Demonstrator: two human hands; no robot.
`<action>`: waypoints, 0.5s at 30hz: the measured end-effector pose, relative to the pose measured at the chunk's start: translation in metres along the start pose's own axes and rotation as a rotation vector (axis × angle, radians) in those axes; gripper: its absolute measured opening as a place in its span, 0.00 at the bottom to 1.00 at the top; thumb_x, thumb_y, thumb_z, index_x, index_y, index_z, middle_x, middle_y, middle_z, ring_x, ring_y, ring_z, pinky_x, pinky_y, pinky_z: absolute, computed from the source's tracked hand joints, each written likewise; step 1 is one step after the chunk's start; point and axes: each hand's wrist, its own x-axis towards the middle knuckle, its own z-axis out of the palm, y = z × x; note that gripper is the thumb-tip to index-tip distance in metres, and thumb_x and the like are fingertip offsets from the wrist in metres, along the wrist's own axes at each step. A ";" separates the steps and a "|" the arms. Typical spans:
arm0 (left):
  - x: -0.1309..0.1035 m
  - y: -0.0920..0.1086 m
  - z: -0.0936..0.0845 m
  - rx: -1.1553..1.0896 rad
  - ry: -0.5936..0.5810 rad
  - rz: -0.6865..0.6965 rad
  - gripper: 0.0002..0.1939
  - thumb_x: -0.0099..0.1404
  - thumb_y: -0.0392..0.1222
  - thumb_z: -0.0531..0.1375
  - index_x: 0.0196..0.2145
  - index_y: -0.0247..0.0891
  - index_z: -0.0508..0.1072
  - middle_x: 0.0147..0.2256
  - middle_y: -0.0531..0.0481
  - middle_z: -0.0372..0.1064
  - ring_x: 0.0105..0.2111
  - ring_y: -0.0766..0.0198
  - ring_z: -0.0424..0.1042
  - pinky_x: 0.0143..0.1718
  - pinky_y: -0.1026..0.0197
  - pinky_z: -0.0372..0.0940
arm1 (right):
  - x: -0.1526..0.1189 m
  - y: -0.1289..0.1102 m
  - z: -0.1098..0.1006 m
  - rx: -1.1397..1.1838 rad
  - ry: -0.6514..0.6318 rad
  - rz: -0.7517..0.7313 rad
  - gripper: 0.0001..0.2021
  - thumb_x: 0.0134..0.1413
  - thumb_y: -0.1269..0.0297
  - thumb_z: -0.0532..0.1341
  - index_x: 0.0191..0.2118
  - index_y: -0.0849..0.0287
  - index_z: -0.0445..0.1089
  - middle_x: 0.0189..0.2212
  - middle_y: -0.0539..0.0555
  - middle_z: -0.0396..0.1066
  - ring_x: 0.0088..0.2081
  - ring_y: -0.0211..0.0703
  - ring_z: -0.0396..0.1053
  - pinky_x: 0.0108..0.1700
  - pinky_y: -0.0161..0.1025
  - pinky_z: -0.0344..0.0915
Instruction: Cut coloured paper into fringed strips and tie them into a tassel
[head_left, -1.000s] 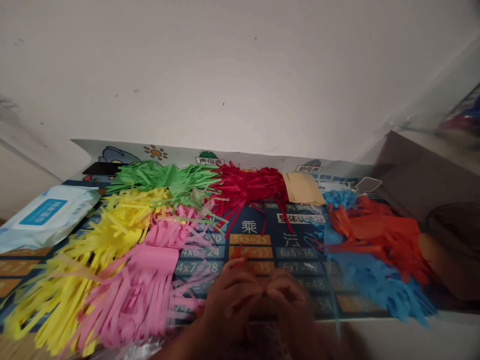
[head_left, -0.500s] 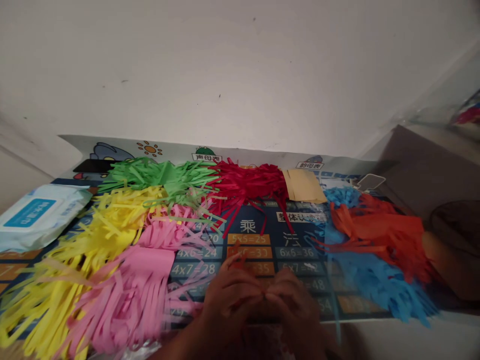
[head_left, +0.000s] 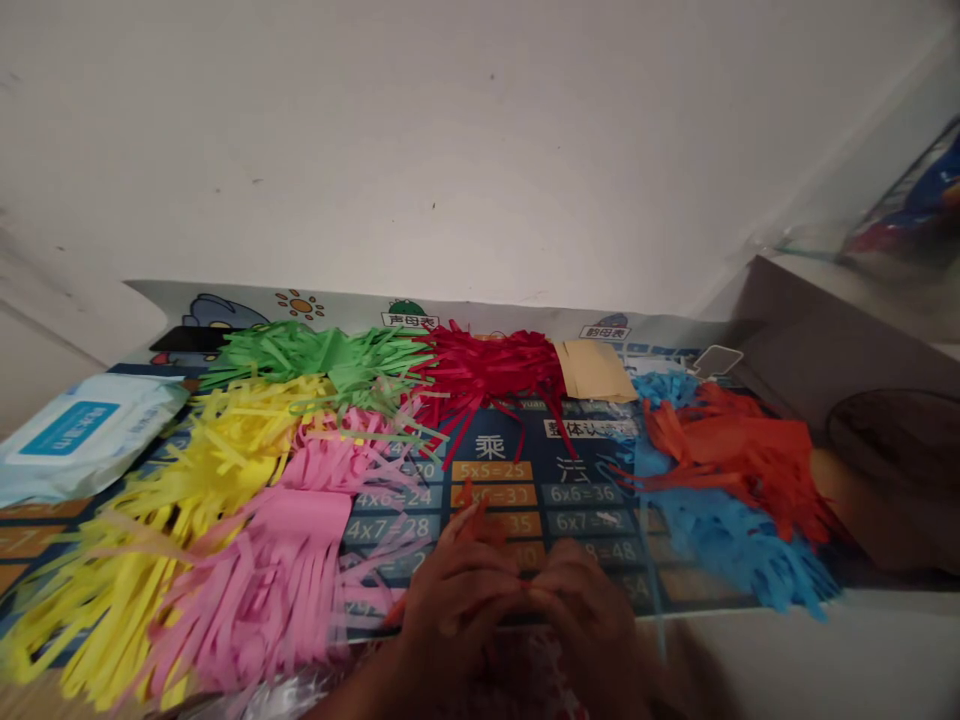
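Low in the middle, my left hand (head_left: 457, 595) has its fingers curled round an orange-red paper piece (head_left: 471, 515), whose strips stick out above it. My right hand (head_left: 581, 590) is pinched, its fingertips meeting those of my left hand; what lies between them is too dark to make out. Fringed paper lies around: pink (head_left: 281, 570) and yellow (head_left: 232, 440) to the left, green (head_left: 322, 350) and dark red (head_left: 495, 365) behind, orange-red (head_left: 750, 450) over blue (head_left: 735, 540) to the right.
A wipes packet (head_left: 82, 430) lies at the left, near a black flat object (head_left: 195, 340). Tan paper (head_left: 594, 370) rests at the back on the printed mat (head_left: 491, 448). A grey box-like object (head_left: 847, 370) stands right. Clear plastic (head_left: 285, 695) is at the front edge.
The view has shifted slightly, moving the right-hand items leftward in the picture. More of the orange-red paper shows above my left hand. Both hands remain together.
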 end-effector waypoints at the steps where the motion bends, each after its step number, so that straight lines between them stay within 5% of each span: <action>1: 0.000 0.000 0.000 0.009 -0.007 0.004 0.03 0.65 0.37 0.61 0.34 0.41 0.76 0.31 0.54 0.77 0.30 0.66 0.76 0.62 0.43 0.56 | 0.000 0.000 0.000 -0.005 0.003 -0.004 0.10 0.59 0.60 0.62 0.27 0.55 0.72 0.23 0.47 0.69 0.26 0.37 0.67 0.29 0.32 0.63; 9: 0.000 -0.007 -0.001 0.016 -0.015 0.047 0.04 0.66 0.36 0.59 0.36 0.41 0.75 0.30 0.54 0.76 0.29 0.68 0.76 0.62 0.42 0.56 | 0.002 0.006 0.003 -0.012 -0.031 0.005 0.11 0.59 0.60 0.62 0.26 0.55 0.71 0.23 0.48 0.69 0.27 0.37 0.68 0.28 0.32 0.63; 15: -0.004 -0.013 0.007 -0.043 -0.046 -0.087 0.02 0.63 0.38 0.63 0.32 0.40 0.73 0.29 0.54 0.75 0.30 0.66 0.76 0.58 0.49 0.62 | 0.007 0.007 0.005 -0.028 -0.014 -0.001 0.11 0.59 0.60 0.61 0.27 0.55 0.71 0.23 0.48 0.68 0.27 0.37 0.67 0.29 0.32 0.63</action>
